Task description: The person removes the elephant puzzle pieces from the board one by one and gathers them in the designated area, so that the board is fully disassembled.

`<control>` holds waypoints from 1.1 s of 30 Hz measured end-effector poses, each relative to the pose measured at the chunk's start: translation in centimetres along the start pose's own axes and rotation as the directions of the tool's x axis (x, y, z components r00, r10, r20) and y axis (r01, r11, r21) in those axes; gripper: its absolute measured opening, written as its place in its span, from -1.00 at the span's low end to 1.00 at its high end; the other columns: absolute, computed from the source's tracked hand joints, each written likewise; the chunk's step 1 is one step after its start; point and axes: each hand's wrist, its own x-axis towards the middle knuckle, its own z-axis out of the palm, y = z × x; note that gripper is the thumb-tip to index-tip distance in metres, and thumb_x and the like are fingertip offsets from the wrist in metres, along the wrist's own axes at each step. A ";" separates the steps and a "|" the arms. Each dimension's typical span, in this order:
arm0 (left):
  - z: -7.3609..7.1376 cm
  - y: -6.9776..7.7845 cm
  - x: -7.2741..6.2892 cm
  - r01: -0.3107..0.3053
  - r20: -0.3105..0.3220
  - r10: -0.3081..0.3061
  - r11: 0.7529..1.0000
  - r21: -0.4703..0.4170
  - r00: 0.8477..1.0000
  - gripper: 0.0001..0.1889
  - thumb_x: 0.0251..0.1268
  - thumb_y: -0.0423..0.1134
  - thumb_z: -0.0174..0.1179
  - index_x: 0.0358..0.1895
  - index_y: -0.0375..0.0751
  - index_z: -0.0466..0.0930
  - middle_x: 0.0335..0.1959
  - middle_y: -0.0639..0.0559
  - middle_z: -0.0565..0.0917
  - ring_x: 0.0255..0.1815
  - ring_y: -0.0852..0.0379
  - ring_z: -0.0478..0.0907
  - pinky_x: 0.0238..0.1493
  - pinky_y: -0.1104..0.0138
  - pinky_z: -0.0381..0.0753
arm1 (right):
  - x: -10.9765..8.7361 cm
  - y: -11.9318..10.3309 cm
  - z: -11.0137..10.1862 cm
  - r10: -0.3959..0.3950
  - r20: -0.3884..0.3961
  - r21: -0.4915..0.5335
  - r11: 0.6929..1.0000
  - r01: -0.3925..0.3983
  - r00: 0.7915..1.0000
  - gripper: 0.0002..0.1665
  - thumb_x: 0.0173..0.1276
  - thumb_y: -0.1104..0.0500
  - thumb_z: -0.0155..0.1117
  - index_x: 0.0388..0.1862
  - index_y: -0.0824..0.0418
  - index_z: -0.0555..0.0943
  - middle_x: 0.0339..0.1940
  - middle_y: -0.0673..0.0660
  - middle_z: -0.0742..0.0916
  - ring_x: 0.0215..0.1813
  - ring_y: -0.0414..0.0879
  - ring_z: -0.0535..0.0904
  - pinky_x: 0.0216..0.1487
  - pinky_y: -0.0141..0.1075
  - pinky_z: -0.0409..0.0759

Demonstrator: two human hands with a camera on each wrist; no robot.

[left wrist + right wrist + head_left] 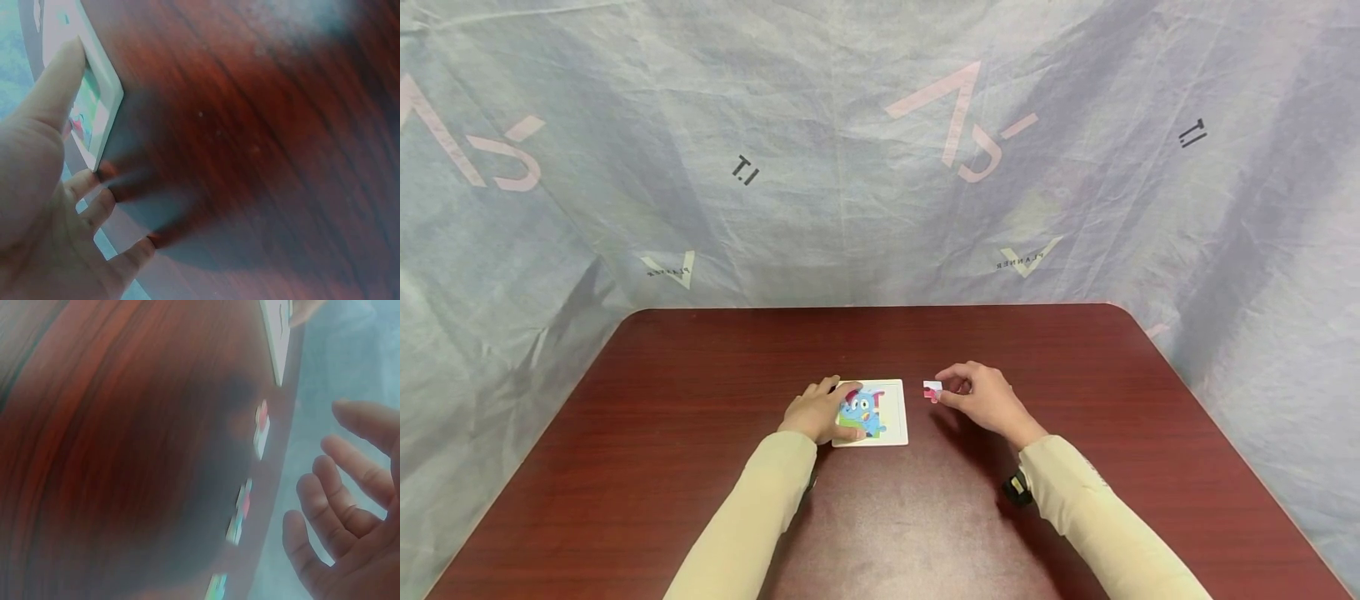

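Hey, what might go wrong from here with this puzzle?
The left hand lies partly over the puzzle tray; if it slides, the fitted pieces might shift. The right hand is close beside a loose jigsaw piece, so a clumsy grab could nudge it away.

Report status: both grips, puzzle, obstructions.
Left grip on puzzle board, part-filled. Right grip empty, near loose piece. Nothing visible between board and piece.
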 end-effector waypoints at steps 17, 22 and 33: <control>0.2 -0.3 0.3 0.015 0.011 -0.015 1.000 0.006 1.000 -0.18 0.23 0.03 0.46 0.53 0.01 0.31 0.51 -0.24 0.28 0.44 -0.28 0.30 0.33 -0.19 0.38 | 1.8 -3.0 3.8 0.061 0.108 -0.023 0.998 -0.059 0.992 -0.74 0.33 0.13 0.47 -0.05 0.19 0.75 -0.30 0.04 0.65 -0.33 -0.13 0.52 -0.29 -0.22 0.52; 0.3 -0.3 0.6 0.025 0.023 -0.025 1.000 0.008 0.999 -0.18 0.24 0.05 0.45 0.53 0.03 0.30 0.52 -0.23 0.27 0.46 -0.28 0.28 0.35 -0.19 0.36 | 2.2 -3.5 4.7 0.068 0.115 -0.056 0.997 -0.062 0.991 -0.75 0.30 0.12 0.50 -0.09 0.18 0.78 -0.41 0.00 0.61 -0.40 -0.15 0.46 -0.37 -0.28 0.45; 0.3 -0.4 0.7 0.036 0.023 -0.036 0.999 0.029 0.999 -0.18 0.23 0.06 0.45 0.53 0.05 0.30 0.53 -0.23 0.27 0.47 -0.28 0.27 0.37 -0.19 0.34 | 3.4 -5.0 6.2 0.102 0.118 -0.121 0.989 -0.088 0.988 -0.79 0.30 0.08 0.50 -0.14 0.13 0.79 -0.42 0.00 0.65 -0.40 -0.13 0.51 -0.46 -0.27 0.45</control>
